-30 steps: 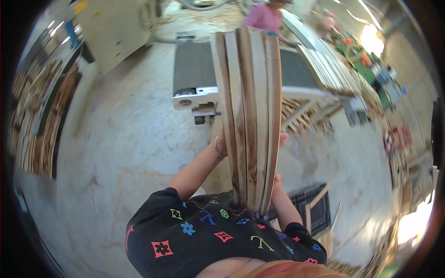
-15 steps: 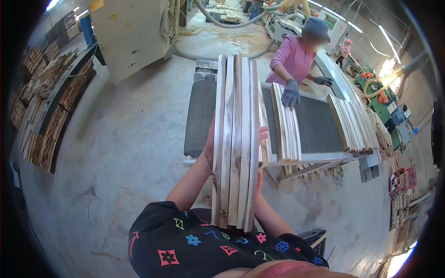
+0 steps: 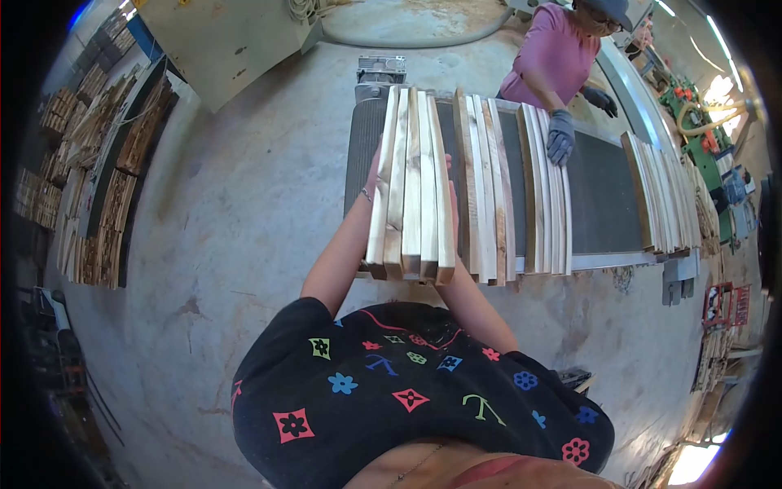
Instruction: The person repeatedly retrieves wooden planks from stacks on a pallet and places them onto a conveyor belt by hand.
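A bundle of several wooden strips (image 3: 413, 179), stood side by side on edge, is clamped between my two hands over the near left end of a dark conveyor belt (image 3: 599, 196). My left hand (image 3: 375, 169) presses the bundle's left side, mostly hidden behind the wood. On the opposite side my right hand (image 3: 454, 204) grips it, its fingertips showing near the top right. Whether the bundle touches the belt, I cannot tell. Just to its right lies another group of strips (image 3: 486, 187).
A co-worker's gloved hand (image 3: 561, 137) rests on a further strip group (image 3: 546, 191). More strips (image 3: 664, 196) lie at the belt's right. Stacked wood (image 3: 114, 204) stands at left, a grey cabinet (image 3: 220, 49) behind it, and a hose (image 3: 423, 41) crosses the floor.
The bundle has come down from a raised position close to my body and moved away toward the belt. My view has tilted downward. The co-worker's gloved hand stays on the strips.
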`<state>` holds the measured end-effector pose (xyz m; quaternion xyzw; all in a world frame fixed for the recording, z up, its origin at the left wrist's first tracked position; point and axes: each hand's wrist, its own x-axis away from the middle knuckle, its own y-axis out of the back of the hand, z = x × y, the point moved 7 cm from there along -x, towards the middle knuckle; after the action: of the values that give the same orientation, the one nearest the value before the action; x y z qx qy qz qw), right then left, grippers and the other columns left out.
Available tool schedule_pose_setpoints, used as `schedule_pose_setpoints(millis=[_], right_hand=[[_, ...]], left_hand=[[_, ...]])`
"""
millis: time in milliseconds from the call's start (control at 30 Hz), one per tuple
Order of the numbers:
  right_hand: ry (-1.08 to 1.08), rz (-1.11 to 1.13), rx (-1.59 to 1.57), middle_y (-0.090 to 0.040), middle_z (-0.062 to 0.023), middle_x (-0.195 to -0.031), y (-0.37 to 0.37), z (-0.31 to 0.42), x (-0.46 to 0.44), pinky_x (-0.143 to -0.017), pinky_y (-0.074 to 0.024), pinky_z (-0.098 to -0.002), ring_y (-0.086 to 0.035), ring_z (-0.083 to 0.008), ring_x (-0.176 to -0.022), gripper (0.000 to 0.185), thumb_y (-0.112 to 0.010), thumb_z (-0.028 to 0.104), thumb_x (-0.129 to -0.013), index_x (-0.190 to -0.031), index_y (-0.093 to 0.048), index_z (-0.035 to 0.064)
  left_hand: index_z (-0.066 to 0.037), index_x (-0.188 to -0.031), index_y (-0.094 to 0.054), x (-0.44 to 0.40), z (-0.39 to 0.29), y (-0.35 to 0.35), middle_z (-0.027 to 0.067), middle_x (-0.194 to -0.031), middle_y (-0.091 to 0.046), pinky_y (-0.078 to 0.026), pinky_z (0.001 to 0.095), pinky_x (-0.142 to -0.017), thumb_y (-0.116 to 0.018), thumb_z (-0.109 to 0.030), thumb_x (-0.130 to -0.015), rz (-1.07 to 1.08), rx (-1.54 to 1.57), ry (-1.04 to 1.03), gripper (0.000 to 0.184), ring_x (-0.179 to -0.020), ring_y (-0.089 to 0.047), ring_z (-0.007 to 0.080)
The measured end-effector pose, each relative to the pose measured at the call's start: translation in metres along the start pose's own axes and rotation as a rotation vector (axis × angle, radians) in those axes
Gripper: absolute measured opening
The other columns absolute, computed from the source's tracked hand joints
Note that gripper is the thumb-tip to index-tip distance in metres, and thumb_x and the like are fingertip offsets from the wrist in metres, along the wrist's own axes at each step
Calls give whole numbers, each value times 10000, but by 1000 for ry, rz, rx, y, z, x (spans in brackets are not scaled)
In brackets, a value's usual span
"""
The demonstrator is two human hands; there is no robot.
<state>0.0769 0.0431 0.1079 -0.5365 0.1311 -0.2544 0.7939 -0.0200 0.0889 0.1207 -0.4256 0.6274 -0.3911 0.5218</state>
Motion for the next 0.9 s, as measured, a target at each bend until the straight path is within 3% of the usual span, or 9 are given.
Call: schedule_pose_setpoints(millis=[167,300,400,500,567,633,700,800,900], right_hand=[[-82,48,-75,-522,-134,-1413,14,-2,-4,-1076,-447,-396,-548,-262,-1261,669,-374,551,-1017,-1487,-388,76],[-156,115,-219,-568,-151,-1365,16,-9,-1,-1008,-511,-432,-610,-286,-1182,625,-381,523,-1026,-1461,-424,77],[-153,-13,-43,-559,-145,-1372,41,-17,0,-996,-520,-420,-612,-280,-1179,715,-372,609,-994,-1462,-422,70],[-133,-122,18,-554,-146,-1379,45,-19,8,-1004,-514,-420,-602,-281,-1191,725,-358,613,-998,-1475,-405,70],[-113,-75,20,-549,-146,-1385,56,-20,8,-1013,-506,-412,-595,-279,-1201,733,-351,619,-998,-1483,-394,70],[-162,17,-10,-546,-140,-1390,52,-18,9,-1028,-486,-381,-592,-266,-1203,740,-342,622,-1002,-1492,-380,68],[-97,-150,171,-553,-135,-1384,53,-15,15,-1030,-477,-365,-600,-255,-1187,722,-354,611,-1007,-1477,-407,65],[204,-416,620,-529,-147,-1411,89,1,24,-1057,-428,-338,-543,-217,-1259,461,-469,331,-1050,-1374,-536,11],[624,-358,1171,-514,-192,-1415,65,29,37,-1098,-386,-345,-489,-252,-1319,430,-508,183,-1026,-1378,-493,-64]], left_hand=[[94,-1433,-349,11,8,5,329,-1398,-458,-542,519,-971,-360,-291,-1057,188,-33,-33,538,-1286,-511,419],[43,-1258,-580,47,-34,77,156,-1122,-698,-578,382,-859,-456,-497,-999,-599,-362,-142,612,-945,-708,252],[41,-1204,-617,68,-38,58,152,-1039,-720,-567,375,-869,-473,-520,-986,-655,-439,-208,618,-906,-713,255],[45,-1211,-597,86,-31,41,99,-900,-699,-533,284,-505,-497,-517,-975,-847,-734,-110,618,-573,-637,153],[53,-1314,-525,92,-22,28,42,-823,-649,-294,215,-259,-509,-479,-979,-845,-857,-13,628,-361,-441,56],[42,-1339,-523,83,-25,22,106,-956,-661,-431,238,-399,-508,-480,-980,-831,-1064,-51,634,-538,-573,100],[53,-1398,-484,76,-21,8,271,-1340,-535,-512,361,-915,-513,-465,-978,-789,-1192,-123,667,-1144,-615,254],[99,-1426,-417,87,-17,7,293,-1557,-283,-265,378,-1155,-536,-443,-969,-970,-1321,-142,719,-1454,-303,315],[68,-1453,-398,103,-21,63,238,-1576,-292,-287,326,-1142,-563,-369,-970,-994,-1171,-277,672,-1456,-312,294]])
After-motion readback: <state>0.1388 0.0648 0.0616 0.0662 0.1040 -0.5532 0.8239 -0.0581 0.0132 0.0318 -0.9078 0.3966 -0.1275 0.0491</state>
